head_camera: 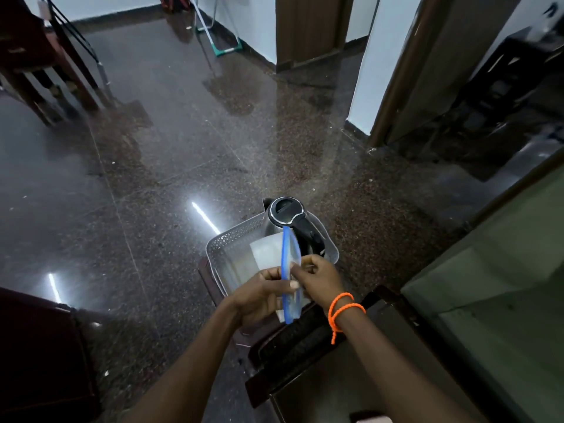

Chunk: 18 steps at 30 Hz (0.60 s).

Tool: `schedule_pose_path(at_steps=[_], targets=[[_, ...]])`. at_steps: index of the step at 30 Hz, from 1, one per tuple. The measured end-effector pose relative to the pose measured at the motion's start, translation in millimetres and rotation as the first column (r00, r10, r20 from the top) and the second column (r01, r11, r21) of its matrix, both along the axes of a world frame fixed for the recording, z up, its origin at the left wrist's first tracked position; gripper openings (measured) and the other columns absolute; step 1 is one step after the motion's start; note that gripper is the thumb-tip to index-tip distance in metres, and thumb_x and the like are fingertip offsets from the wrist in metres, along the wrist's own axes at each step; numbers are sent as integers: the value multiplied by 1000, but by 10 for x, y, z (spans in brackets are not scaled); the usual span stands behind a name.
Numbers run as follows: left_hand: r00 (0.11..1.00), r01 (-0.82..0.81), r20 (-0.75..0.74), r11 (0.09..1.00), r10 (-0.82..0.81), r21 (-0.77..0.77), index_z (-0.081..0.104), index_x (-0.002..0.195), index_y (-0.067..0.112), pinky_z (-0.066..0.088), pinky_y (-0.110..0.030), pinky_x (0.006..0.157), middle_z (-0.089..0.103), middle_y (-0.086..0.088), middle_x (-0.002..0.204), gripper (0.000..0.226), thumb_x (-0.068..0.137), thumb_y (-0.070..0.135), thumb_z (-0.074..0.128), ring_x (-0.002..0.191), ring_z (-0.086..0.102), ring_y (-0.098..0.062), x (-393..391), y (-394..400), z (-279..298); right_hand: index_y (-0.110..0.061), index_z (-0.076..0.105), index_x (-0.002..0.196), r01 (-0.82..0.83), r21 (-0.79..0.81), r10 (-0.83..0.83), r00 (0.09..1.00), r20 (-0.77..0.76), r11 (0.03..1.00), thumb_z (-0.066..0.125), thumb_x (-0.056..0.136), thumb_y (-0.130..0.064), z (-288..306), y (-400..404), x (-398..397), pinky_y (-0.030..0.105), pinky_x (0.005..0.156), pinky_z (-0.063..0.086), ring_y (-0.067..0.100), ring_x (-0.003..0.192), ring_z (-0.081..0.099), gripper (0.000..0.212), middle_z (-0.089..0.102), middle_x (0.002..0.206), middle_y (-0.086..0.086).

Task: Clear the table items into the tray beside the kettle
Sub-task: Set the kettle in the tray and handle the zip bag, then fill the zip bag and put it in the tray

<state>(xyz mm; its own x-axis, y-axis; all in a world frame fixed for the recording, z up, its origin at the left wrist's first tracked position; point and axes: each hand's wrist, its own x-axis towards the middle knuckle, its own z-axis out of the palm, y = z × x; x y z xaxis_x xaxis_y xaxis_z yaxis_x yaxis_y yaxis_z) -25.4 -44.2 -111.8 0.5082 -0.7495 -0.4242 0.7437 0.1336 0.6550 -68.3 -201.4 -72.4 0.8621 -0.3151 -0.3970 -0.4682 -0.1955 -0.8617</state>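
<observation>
A grey perforated plastic tray (227,239) sits on a small dark stool, with a steel and black kettle (285,213) at its far right corner. A pale sheet lies in the tray. Over the tray's near edge I hold a clear zip bag with a blue seal strip (286,270), standing on edge. My left hand (261,296) pinches the strip from the left. My right hand (317,277), with orange bands on its wrist, pinches it from the right. The bag's contents are hard to make out.
A dark table (351,370) runs along the lower right, with a greenish panel (494,285) beyond it. Dark furniture (39,355) stands at lower left. Polished granite floor (152,163) surrounds the stool. Chair legs stand at upper left, and a mop leans against the far wall.
</observation>
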Motion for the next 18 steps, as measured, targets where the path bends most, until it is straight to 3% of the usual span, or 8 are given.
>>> schedule_pose_path(at_steps=[3,5,6,9,12,15,16,18], targets=[[1000,-15,-2,999,15,35,68,116,-2,62,-39,78,75,-16,100,32,85,0,74,87,76,-24,-119,-200,312,-3,67,83,5,-67,-2,999,45,998,69,89,-15,158,-264,-190,35,55,52,20,56,60,13,68,71,19],[988,-152,60,956,141,250,66,98,2,59,-31,59,70,-10,79,16,84,-3,70,63,71,-16,-204,-405,502,-6,66,79,58,-186,-48,997,58,981,70,85,-13,312,-475,-339,39,62,55,27,61,65,10,68,68,14],[969,-248,111,890,222,383,63,94,3,55,-29,53,65,-9,70,14,83,-3,68,55,65,-16,-234,-505,560,-10,65,78,76,-257,-64,996,55,963,71,82,-14,406,-566,-412,37,66,55,28,66,67,8,69,67,9],[861,-508,297,650,414,566,59,79,7,50,-38,64,56,-13,70,12,84,7,69,64,57,-25,-388,-832,719,-17,59,77,107,-462,-86,994,67,880,67,72,-17,767,-821,-715,29,64,50,22,67,65,10,66,62,-2],[756,-644,557,538,342,544,59,73,4,48,-38,69,58,-7,69,23,87,19,69,70,56,-22,-648,-1168,952,-23,50,88,4,-633,10,1000,19,774,60,71,-17,1122,-1013,-1040,38,67,53,30,76,65,20,66,76,1],[658,-667,735,579,163,469,53,72,10,43,-37,65,55,0,67,29,90,27,68,67,52,-16,-996,-1553,1222,-20,55,109,-56,-864,165,986,32,501,54,79,-8,1388,-1146,-1352,42,73,49,31,95,58,33,58,103,9],[623,-652,776,614,99,445,52,73,16,43,-35,63,56,3,68,29,92,31,68,65,52,-12,-1137,-1675,1299,-17,58,110,-41,-862,210,975,76,505,53,78,-5,1469,-1181,-1450,42,73,47,29,95,55,34,56,103,10],[545,-632,837,683,54,367,48,75,25,40,-21,57,56,7,68,28,96,35,63,61,53,0,-1443,-1860,1424,-14,66,95,-23,-760,218,963,156,649,56,75,1,1607,-1238,-1648,39,71,46,23,87,55,26,59,93,9]])
